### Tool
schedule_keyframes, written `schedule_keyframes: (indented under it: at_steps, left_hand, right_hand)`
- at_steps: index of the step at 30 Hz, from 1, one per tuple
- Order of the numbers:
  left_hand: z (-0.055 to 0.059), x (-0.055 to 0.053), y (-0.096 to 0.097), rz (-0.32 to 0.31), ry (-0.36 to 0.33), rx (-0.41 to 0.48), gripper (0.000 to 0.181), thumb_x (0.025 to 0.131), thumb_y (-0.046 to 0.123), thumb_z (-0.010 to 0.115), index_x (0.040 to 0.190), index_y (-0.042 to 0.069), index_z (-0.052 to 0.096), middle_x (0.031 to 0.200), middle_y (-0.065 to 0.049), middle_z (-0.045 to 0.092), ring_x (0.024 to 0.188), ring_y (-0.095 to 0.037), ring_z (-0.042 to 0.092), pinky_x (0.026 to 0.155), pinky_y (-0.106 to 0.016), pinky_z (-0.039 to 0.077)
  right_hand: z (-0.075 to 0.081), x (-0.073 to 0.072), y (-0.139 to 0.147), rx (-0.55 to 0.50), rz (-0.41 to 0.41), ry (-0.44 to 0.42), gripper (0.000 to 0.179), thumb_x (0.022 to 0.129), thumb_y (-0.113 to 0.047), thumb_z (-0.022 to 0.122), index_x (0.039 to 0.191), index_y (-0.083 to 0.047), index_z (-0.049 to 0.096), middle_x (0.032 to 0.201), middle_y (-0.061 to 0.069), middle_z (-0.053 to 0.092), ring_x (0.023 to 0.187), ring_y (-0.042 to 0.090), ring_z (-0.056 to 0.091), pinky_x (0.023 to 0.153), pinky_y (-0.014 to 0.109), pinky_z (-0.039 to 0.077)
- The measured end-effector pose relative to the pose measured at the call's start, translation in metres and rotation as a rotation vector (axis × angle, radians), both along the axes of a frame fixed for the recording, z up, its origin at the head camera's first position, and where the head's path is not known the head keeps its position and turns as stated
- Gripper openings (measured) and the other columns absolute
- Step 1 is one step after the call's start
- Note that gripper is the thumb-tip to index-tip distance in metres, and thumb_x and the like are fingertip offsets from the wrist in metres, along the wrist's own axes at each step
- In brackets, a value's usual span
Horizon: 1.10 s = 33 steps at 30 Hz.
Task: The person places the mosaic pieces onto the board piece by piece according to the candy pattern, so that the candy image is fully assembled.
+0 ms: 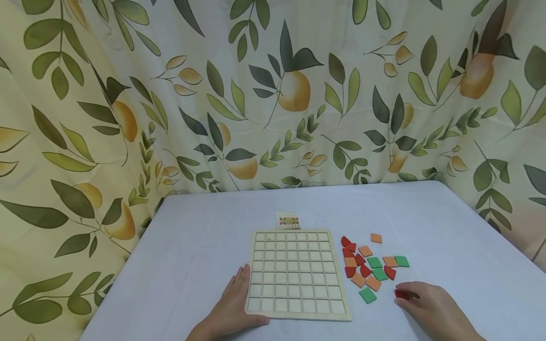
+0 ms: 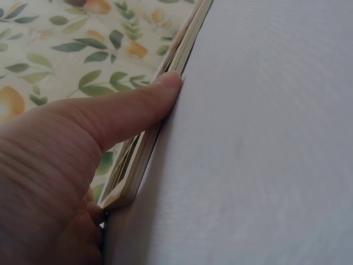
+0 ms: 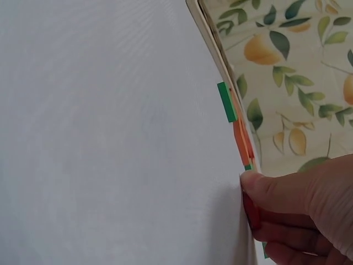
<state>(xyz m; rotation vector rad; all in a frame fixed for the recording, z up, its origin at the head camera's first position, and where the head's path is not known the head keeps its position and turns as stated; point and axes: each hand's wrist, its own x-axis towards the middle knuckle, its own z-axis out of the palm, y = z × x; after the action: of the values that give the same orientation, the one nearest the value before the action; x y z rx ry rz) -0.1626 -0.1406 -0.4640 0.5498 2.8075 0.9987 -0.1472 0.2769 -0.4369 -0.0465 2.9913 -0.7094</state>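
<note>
A wooden grid board (image 1: 297, 272) with bare square cells lies on the white table. My left hand (image 1: 232, 303) rests at its front left corner, fingers straight along the left side. The left thumb (image 2: 138, 107) lies against the board's front edge. To the right of the loose tiles, my right hand (image 1: 431, 305) pinches a red tile (image 1: 402, 294) between thumb and fingers, low over the table. In the right wrist view, that red tile (image 3: 251, 211) shows under the thumb, partly hidden by the fingers.
Loose tiles lie right of the board: several red quarter-round ones (image 1: 350, 272), orange ones (image 1: 373, 283) and green ones (image 1: 368, 295). A small pattern card (image 1: 287, 220) sits at the board's far edge. A leaf-and-fruit curtain (image 1: 273, 94) hangs behind the white table (image 1: 204, 246).
</note>
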Motion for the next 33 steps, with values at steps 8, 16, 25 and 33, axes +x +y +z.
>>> schedule_keyframes:
  at_steps: [8,16,25,33]
  left_hand:
    - [-0.002,0.001,0.000,0.005,-0.011,-0.004,0.128,0.060,0.068,0.070,0.143,-0.009,0.009,0.148,-0.025,0.012,0.137,-0.034,0.007,0.107,-0.052,0.009]
    - [-0.001,0.002,0.000,0.014,-0.026,-0.015,0.128,0.060,0.068,0.069,0.143,-0.008,0.009,0.149,-0.025,0.011,0.137,-0.033,0.006,0.107,-0.053,0.009]
    - [-0.003,0.001,0.000,0.011,-0.027,-0.022,0.127,0.061,0.068,0.068,0.144,-0.006,0.008,0.150,-0.021,0.008,0.138,-0.030,0.003,0.108,-0.050,0.007]
    - [-0.001,0.002,0.000,0.003,-0.028,-0.011,0.127,0.061,0.068,0.069,0.144,-0.006,0.008,0.150,-0.022,0.008,0.138,-0.032,0.003,0.107,-0.051,0.007]
  right_hand:
    - [-0.003,-0.002,-0.002,0.006,-0.055,-0.025,0.042,0.071,-0.029,0.078,0.099,0.001,0.068,0.083,0.005,0.066,0.073,0.017,0.057,0.077,0.047,0.050]
    - [-0.004,0.000,-0.004,0.033,-0.079,-0.020,0.046,0.071,-0.038,0.077,0.094,0.000,0.068,0.075,0.001,0.062,0.066,0.015,0.053,0.074,0.046,0.051]
    - [0.005,-0.002,0.021,-0.095,0.057,-0.165,0.052,0.070,-0.028,0.078,0.115,-0.006,0.063,0.109,0.009,0.062,0.093,0.023,0.055,0.082,0.049,0.047]
    - [0.004,-0.006,0.033,-0.041,0.297,-0.111,0.032,0.076,-0.011,0.073,0.108,-0.009,0.067,0.102,-0.001,0.065,0.087,0.015,0.057,0.077,0.040,0.051]
